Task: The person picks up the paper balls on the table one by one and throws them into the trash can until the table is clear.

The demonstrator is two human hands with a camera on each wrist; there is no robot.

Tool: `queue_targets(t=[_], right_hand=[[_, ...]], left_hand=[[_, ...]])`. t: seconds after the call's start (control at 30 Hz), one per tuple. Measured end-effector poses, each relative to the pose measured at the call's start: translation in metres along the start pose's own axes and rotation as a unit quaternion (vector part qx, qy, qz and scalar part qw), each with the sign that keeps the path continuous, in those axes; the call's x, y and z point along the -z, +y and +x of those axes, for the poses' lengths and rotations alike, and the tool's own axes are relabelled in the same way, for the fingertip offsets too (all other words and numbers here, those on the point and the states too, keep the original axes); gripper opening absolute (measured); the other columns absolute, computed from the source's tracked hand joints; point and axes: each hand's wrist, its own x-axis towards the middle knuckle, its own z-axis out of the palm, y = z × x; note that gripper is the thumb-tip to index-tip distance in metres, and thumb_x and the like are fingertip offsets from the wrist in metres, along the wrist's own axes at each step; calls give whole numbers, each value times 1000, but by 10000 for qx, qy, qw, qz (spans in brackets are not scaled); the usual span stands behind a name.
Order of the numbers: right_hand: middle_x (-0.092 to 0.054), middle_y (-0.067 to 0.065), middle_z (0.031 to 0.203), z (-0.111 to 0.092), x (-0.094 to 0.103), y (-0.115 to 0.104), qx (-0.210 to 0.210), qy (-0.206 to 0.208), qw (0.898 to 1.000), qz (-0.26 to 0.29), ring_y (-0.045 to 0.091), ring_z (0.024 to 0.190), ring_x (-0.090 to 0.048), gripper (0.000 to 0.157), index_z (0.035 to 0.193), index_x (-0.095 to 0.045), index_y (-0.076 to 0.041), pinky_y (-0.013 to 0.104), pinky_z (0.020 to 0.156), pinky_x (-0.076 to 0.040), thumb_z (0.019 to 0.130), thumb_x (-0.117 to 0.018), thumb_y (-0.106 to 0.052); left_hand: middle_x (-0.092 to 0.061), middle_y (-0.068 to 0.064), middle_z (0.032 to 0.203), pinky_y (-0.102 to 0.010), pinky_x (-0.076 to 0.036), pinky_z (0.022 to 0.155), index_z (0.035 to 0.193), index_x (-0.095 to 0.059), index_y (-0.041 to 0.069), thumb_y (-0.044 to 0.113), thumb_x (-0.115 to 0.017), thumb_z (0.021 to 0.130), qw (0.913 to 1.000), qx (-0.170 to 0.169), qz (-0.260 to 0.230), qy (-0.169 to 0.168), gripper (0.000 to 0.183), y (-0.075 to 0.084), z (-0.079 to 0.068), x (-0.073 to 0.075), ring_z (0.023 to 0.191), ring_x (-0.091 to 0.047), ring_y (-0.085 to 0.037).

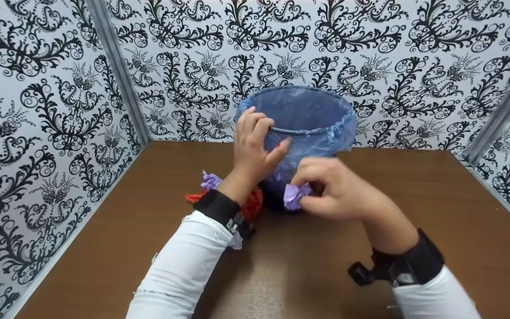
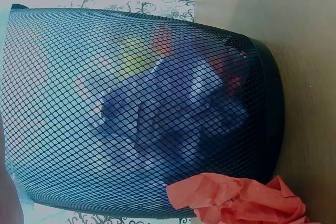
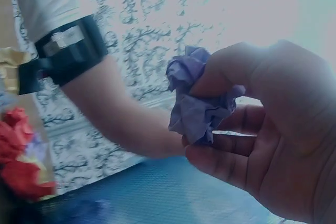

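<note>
A mesh wastebasket lined with a blue plastic bag stands upright on the table. My left hand grips the near left part of its rim, fingers over the edge and thumb on the outside. Just in front of the basket, below rim height, my right hand pinches a crumpled ball of purple paper between thumb and fingers. Through the mesh, the left wrist view shows crumpled paper inside the basket, its shapes blurred by the bag.
Left of the basket lie crumpled red paper and another purple paper ball, partly hidden by my left forearm. A pale crumpled piece is below that forearm. Patterned wall panels enclose the brown table behind and at both sides.
</note>
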Motion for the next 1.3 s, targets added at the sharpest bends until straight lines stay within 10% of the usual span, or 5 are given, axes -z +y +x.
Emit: queue_targets(t=[0.3, 0.63, 1.3], right_hand=[[-67, 2, 83, 55, 71, -3, -715, -196, 9934, -873, 12, 73, -57, 13, 89, -73, -7, 19, 62, -49, 81, -70, 3], [-64, 4, 92, 109, 132, 21, -3055, -788, 9293, -1918, 15, 69, -56, 16, 104, -71, -12, 21, 54, -50, 89, -67, -16], [-61, 12, 115, 126, 118, 72, -4058, -649, 8930, -1835, 24, 91, -57, 37, 123, -62, -8, 32, 72, -54, 87, -62, -16]], left_hand=[[-58, -9, 123, -52, -24, 127, 109, -60, 12, 53, -61, 87, 9999, 142, -61, 23, 47, 1, 0, -2, 142, -42, -35], [-58, -9, 122, -52, -22, 128, 108, -59, 13, 53, -61, 87, 9999, 115, -22, -14, 46, 1, 2, 0, 143, -41, -35], [-57, -10, 122, -53, -25, 126, 109, -59, 13, 53, -61, 87, 10000, 67, -9, 26, 46, 0, -1, -1, 142, -42, -36]])
